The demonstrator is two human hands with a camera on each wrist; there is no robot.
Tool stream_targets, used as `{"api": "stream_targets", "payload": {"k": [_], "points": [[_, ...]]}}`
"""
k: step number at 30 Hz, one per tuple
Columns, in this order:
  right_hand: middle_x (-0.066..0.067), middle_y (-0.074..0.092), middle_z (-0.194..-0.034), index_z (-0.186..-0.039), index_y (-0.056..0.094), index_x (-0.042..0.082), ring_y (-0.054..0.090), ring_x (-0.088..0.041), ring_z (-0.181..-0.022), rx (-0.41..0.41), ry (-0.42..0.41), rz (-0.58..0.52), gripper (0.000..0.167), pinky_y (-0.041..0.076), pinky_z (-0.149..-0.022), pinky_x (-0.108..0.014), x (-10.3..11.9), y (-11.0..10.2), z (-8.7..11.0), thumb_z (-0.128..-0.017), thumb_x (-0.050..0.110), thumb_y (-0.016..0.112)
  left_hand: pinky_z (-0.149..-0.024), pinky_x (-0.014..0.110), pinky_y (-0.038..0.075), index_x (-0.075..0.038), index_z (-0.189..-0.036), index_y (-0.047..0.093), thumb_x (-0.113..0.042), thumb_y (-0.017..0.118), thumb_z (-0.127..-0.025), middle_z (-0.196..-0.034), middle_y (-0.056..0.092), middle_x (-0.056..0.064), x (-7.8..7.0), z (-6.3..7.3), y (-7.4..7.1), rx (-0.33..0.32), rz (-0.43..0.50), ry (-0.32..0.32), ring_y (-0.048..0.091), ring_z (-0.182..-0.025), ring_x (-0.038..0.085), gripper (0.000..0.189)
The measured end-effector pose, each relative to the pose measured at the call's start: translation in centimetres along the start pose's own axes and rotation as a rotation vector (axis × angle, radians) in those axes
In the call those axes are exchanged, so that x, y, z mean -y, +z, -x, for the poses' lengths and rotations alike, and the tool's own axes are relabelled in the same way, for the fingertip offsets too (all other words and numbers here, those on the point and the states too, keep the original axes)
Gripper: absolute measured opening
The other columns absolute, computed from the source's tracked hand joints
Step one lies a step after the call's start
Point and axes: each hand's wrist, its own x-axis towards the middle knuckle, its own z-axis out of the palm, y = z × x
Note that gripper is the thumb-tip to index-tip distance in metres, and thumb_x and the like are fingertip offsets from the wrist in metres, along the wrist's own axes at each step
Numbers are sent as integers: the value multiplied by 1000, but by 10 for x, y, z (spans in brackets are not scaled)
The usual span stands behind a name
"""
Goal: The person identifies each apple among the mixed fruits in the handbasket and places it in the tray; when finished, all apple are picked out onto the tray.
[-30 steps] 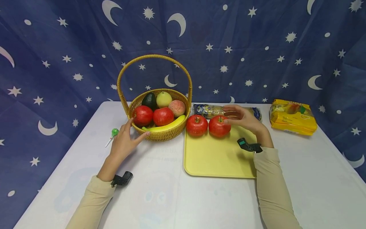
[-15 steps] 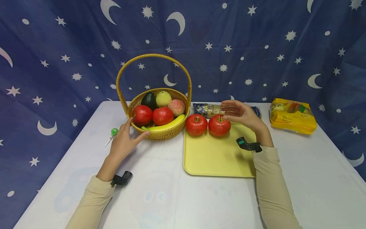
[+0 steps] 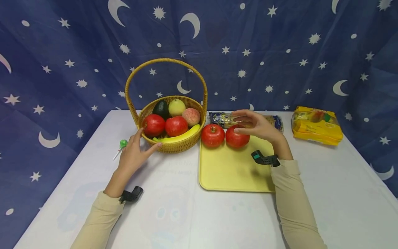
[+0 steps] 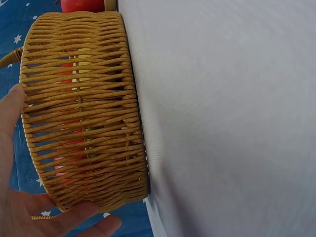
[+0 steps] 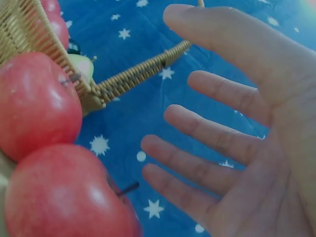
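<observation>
The left hand [image 3: 134,156] rests against the front left of a wicker basket [image 3: 175,148], fingers and thumb spread along its rim. In the left wrist view the thumb [image 4: 11,106] touches the rim. Inside the basket lie two red fruits, an avocado [image 3: 161,109], a pale green pear [image 3: 177,107], a peach [image 3: 191,117] and a banana [image 3: 178,137]. The right hand [image 3: 261,128] hovers with fingers extended over the right apple [image 3: 237,139]; its palm holds nothing in the right wrist view. Beside that apple sits another apple [image 3: 212,136], both at the back of a yellow tray [image 3: 236,173].
Behind the apples lies a clear packet of noodles [image 3: 225,119], partly covered by the right hand. A yellow package [image 3: 317,128] stands at the back right. A green lollipop [image 3: 123,143] lies left of the basket. A blue star-patterned curtain [image 3: 264,41] hangs behind the table.
The right hand has shifted slightly left over the right apple and now covers its stem in the head view. The left hand stays at the basket.
</observation>
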Motion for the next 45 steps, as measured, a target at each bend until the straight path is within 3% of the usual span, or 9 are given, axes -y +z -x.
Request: {"api": "stream_targets", "payload": {"k": [4, 8, 13, 21, 25, 32, 36, 40, 45], "points": [[-23, 49, -136, -138, 42, -11, 53, -26, -123, 39, -29, 8, 57, 42, -104, -51, 4, 7, -5, -88, -4, 68, -102, 65, 36, -4, -154, 21, -65, 63, -84, -146, 36, 30, 1, 1, -1, -2, -1, -1, 41, -130, 49, 102], [-19, 49, -137, -139, 41, -9, 52, -23, -124, 34, -32, 8, 58, 38, -105, -56, 8, 13, -9, -88, -4, 68, -102, 65, 35, -4, -154, 20, -64, 63, -84, -147, 36, 30, 1, 1, -3, -4, -1, -1, 40, -130, 49, 102], [-17, 47, -140, -140, 42, -5, 47, -36, -129, 7, -40, -25, 59, 42, -106, -44, 12, 19, -13, -88, -1, 69, -102, 65, 35, -3, -155, 19, -65, 62, -84, -147, 35, 31, 2, 1, -5, 0, -5, -4, 39, -130, 50, 103], [-24, 47, -139, -137, 45, -8, 51, -31, -126, -1, -85, -27, 56, 46, -101, -27, 19, 29, -24, -86, -4, 70, -101, 66, 35, -4, -154, 21, -64, 63, -85, -145, 37, 31, 1, 1, -9, -20, -1, 4, 40, -129, 49, 101], [-20, 51, -136, -135, 48, -7, 49, -40, -127, 1, -97, -5, 55, 46, -103, -33, 23, 32, -27, -85, -4, 71, -101, 66, 36, -4, -154, 22, -63, 63, -85, -144, 38, 31, 0, -1, -8, -31, 5, 10, 42, -128, 49, 100], [-19, 52, -134, -134, 49, -6, 53, -31, -124, 25, -91, -19, 53, 41, -105, -49, 21, 38, -29, -86, -1, 71, -102, 65, 34, -4, -155, 20, -63, 63, -85, -146, 37, 30, -1, 0, -5, -12, 11, 5, 40, -131, 48, 101], [-24, 50, -136, -135, 48, -7, 50, -37, -126, 63, -113, -18, 54, 37, -105, -58, 18, 45, -32, -87, 1, 71, -103, 65, 35, -3, -155, 20, -64, 63, -85, -146, 37, 30, -2, 0, -3, 0, 6, 3, 39, -131, 48, 102], [-30, 48, -135, -134, 47, -11, 48, -45, -125, 101, -150, -3, 53, 37, -105, -59, 17, 53, -36, -88, -1, 70, -103, 64, 35, -3, -154, 21, -64, 63, -85, -146, 37, 30, -2, 0, -2, 1, 2, 5, 40, -131, 47, 102], [-26, 50, -135, -135, 49, -7, 50, -43, -123, 119, -146, -17, 51, 39, -104, -57, 21, 63, -41, -87, -4, 68, -103, 65, 35, -3, -154, 21, -64, 63, -85, -146, 37, 30, -1, 0, -1, 3, -2, 1, 40, -131, 48, 101]]}}
